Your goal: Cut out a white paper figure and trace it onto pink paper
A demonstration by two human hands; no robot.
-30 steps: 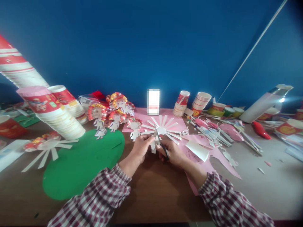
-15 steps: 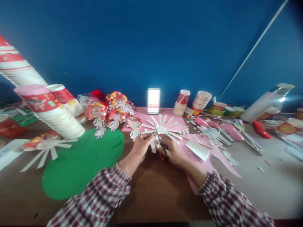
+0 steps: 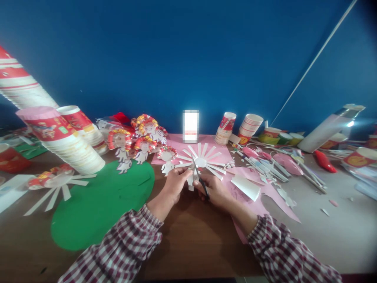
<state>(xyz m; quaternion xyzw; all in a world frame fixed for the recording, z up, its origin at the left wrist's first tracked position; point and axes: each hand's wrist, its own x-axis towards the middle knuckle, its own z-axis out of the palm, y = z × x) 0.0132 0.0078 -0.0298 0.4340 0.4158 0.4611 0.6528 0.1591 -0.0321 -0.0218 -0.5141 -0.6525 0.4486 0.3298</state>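
Note:
My right hand (image 3: 212, 190) is closed around the dark handles of a pair of scissors (image 3: 202, 184), whose blades point up and away from me. Pinched in my left hand (image 3: 178, 181) is a small white paper cutout (image 3: 191, 184), partly hidden by my fingers and right beside the blades. Whether the blades bite into the paper I cannot tell. Just beyond both hands lies a cut-open paper cup (image 3: 200, 162), its white strips spread out like rays. To its left stands a small paper lion figure (image 3: 167, 159) with a curled, colourful mane.
A green oval sheet (image 3: 103, 208) lies to the left, with several lion figures (image 3: 144, 147) behind it. Leaning stacks of paper cups (image 3: 67, 145) stand far left. Pink paper (image 3: 244, 177), scraps, a red marker-like object (image 3: 324, 161) and a pale bottle (image 3: 326, 129) are on the right.
Almost nothing differs. Both hands, the scissors and the white cutout keep nearly the same place; the view has shifted very slightly.

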